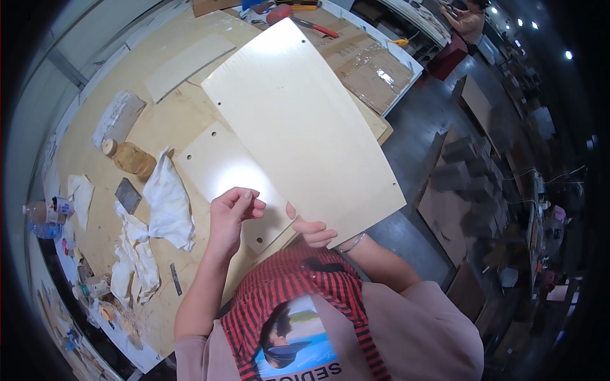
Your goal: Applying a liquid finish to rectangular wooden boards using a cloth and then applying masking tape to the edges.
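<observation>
A large pale, smooth panel (298,120) with small holes near its corners tilts across the middle of the view. My right hand (312,233) grips its near edge, fingers wrapped on the face and a bracelet at the wrist. Partly beneath it, on the table, lies a second pale panel (219,166) with dark-rimmed holes. Above this lower panel is my left hand (235,213), its thumb pressed against curled fingers. Whatever those fingers may pinch is too small to make out.
The wooden table (82,143) bears a jar (132,159) of yellowish stuff, white rags (168,202), a grey pad (128,195), a metal strip (175,279) and a whitish block (119,119). Flattened cardboard (375,70) covers the far right. Another person (469,26) works beyond; stacked dark pieces (464,171) stand right.
</observation>
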`<move>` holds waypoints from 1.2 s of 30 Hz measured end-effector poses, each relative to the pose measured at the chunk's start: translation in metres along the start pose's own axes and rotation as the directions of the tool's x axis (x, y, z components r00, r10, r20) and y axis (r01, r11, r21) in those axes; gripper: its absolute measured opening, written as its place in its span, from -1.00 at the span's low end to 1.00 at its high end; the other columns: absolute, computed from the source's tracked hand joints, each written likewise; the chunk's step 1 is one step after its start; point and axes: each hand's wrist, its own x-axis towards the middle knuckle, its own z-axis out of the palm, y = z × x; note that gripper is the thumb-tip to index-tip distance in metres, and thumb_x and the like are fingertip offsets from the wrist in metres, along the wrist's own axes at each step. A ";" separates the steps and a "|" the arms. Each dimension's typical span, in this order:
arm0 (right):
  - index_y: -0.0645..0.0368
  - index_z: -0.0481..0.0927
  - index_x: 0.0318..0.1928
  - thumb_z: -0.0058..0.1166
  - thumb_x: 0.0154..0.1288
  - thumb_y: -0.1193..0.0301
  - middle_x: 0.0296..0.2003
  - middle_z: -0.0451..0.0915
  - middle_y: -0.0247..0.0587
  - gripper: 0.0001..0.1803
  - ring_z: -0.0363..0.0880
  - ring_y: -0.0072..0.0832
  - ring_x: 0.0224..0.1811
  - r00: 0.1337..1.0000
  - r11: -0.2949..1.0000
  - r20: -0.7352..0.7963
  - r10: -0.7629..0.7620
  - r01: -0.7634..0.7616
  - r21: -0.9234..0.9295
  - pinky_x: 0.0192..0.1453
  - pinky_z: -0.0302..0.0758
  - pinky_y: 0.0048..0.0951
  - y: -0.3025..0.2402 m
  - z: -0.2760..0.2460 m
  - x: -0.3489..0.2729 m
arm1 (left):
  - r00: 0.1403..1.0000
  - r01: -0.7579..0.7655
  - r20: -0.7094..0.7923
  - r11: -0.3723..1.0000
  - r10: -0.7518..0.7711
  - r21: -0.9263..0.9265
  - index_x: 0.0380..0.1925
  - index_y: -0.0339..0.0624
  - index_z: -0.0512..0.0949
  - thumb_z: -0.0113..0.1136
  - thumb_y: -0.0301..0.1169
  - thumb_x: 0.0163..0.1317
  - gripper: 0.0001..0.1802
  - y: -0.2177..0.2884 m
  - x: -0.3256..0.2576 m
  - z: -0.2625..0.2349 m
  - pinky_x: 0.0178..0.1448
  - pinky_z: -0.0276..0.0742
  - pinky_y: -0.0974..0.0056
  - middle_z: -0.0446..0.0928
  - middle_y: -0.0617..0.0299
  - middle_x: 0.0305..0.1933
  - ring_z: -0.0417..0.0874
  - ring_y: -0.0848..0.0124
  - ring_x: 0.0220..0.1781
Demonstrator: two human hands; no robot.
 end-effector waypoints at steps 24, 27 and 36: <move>0.50 0.29 0.10 -0.35 0.27 -0.27 -0.56 0.32 -0.10 -0.08 0.30 -0.43 -0.73 0.987 0.994 -0.151 0.050 -0.063 -0.087 -0.66 0.15 -0.46 0.011 -0.002 -0.023 | 0.961 -0.233 -0.184 0.963 0.207 -0.135 -0.26 -0.23 0.58 0.02 -0.33 0.39 -0.78 0.054 0.003 -0.037 -0.27 0.53 0.45 0.62 0.25 -0.41 0.59 0.55 -0.45; 0.47 0.30 0.08 -0.31 0.29 -0.21 -0.55 0.34 -0.09 -0.14 0.32 -0.39 -0.71 0.949 0.959 -0.281 -0.141 0.061 -0.277 -0.62 0.21 -0.45 -0.001 0.003 -0.026 | 0.974 -0.164 -0.182 0.971 0.131 -0.177 -0.26 -0.24 0.58 0.04 -0.34 0.37 -0.79 0.032 -0.004 -0.038 -0.27 0.53 0.45 0.62 0.24 -0.42 0.59 0.55 -0.46; 0.28 0.48 -0.35 -0.07 0.45 0.36 -0.50 0.44 -0.41 -0.75 0.32 -0.75 -0.41 0.449 -0.122 -0.107 -0.887 -0.453 -0.883 -0.34 0.32 -0.57 -0.049 -0.030 0.002 | 0.967 0.150 -0.166 0.956 -0.196 -0.253 -0.19 -0.26 0.55 -0.03 -0.37 0.42 -0.79 -0.065 -0.047 -0.047 -0.26 0.51 0.48 0.63 0.22 -0.33 0.61 0.55 -0.38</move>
